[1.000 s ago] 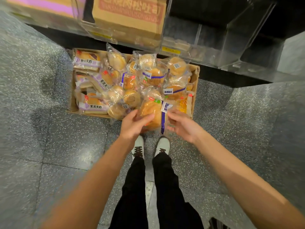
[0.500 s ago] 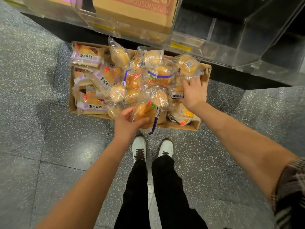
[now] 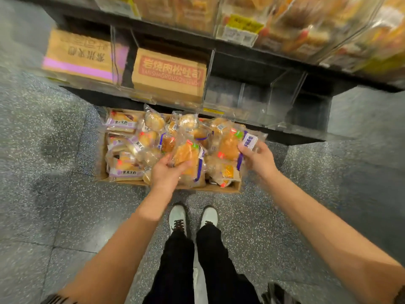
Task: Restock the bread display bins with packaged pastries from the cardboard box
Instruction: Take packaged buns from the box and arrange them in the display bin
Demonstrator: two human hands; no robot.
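Observation:
An open cardboard box (image 3: 221, 188) on the floor is heaped with clear-wrapped pastries. My left hand (image 3: 166, 174) grips a golden bun packet with a purple stripe (image 3: 189, 157) over the box's front. My right hand (image 3: 258, 159) pinches a second, similar orange bun packet (image 3: 230, 143) by its purple-labelled edge, above the box's right side. Purple-labelled sandwich packs (image 3: 122, 125) lie in the box's left half. Clear acrylic display bins (image 3: 258, 99) sit on the low shelf just behind the box.
Two closed cartons stand in the lower bins, one with a purple band (image 3: 81, 58) and one with red print (image 3: 168, 73). Filled bins (image 3: 306, 25) hang above, blurred. My white shoes (image 3: 192, 218) stand on speckled grey floor right before the box.
My right hand reached into the box's right side and came back holding a second packet. The left hand kept its packet. The view tilted up, showing more shelf.

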